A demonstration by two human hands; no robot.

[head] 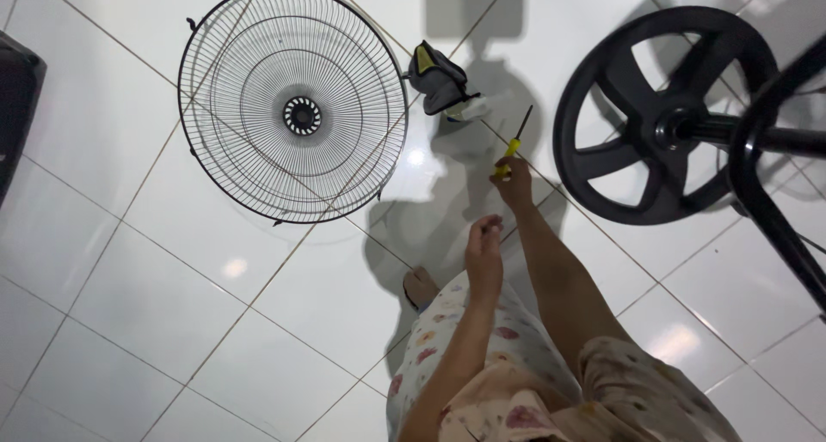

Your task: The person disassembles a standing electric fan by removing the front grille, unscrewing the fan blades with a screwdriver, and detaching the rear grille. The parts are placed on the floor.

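My right hand [516,182] grips a screwdriver [514,141] with a yellow handle and a dark shaft pointing up and away. My left hand [484,251] is lower, fingertips pinched together; I cannot tell whether something small is between them. A round black wire fan grille [258,175] lies flat on the white tiled floor to the left. A small grey and yellow pouch [439,79] rests on the floor just beyond the screwdriver. The fan's round black spoked base [637,72] stands to the right with its black pole [774,210].
A dark object [17,106] sits at the far left edge. My bare foot [420,285] is on the tiles below my left hand, and patterned trousers [516,382] fill the bottom centre. White floor tiles [172,321] spread around.
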